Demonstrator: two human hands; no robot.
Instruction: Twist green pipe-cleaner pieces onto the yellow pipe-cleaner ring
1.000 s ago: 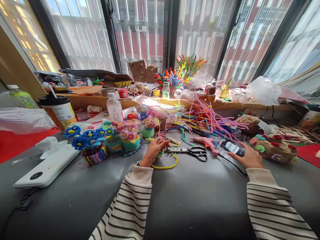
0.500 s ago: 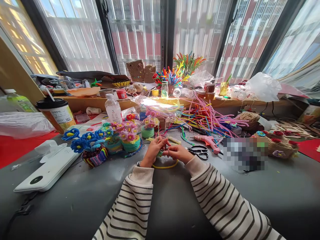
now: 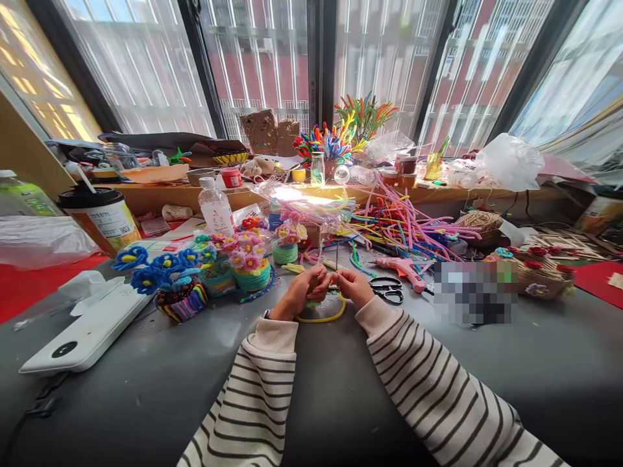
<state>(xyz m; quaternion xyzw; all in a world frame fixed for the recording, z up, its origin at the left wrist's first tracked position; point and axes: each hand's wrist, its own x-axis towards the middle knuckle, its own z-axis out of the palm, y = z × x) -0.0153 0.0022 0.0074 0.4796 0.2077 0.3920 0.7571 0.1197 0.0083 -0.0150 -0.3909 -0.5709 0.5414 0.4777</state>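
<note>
My left hand is closed, its fingers curled round a small bit of green fuzzy pipe cleaner, mostly hidden. A yellow pipe cleaner curves below both hands in a loop; whether it joins the green piece I cannot tell. Close beside it, my right hand pinches a thin dark stick-like thing that points up; its kind is not clear. Black-handled scissors lie just right of my right hand. Past them is a pink glue gun.
Pipe-cleaner flowers in pots, blue and pink, stand left. A water bottle, drink cup and white device are further left. Loose pipe cleaners heap behind. A twine-wrapped basket sits right, near a blurred patch.
My hands have drawn slightly apart at the fingertips. The pale green strand that stood up from my left hand no longer shows clearly; the dark stick-like thing stands out more. The view has shifted slightly.
</note>
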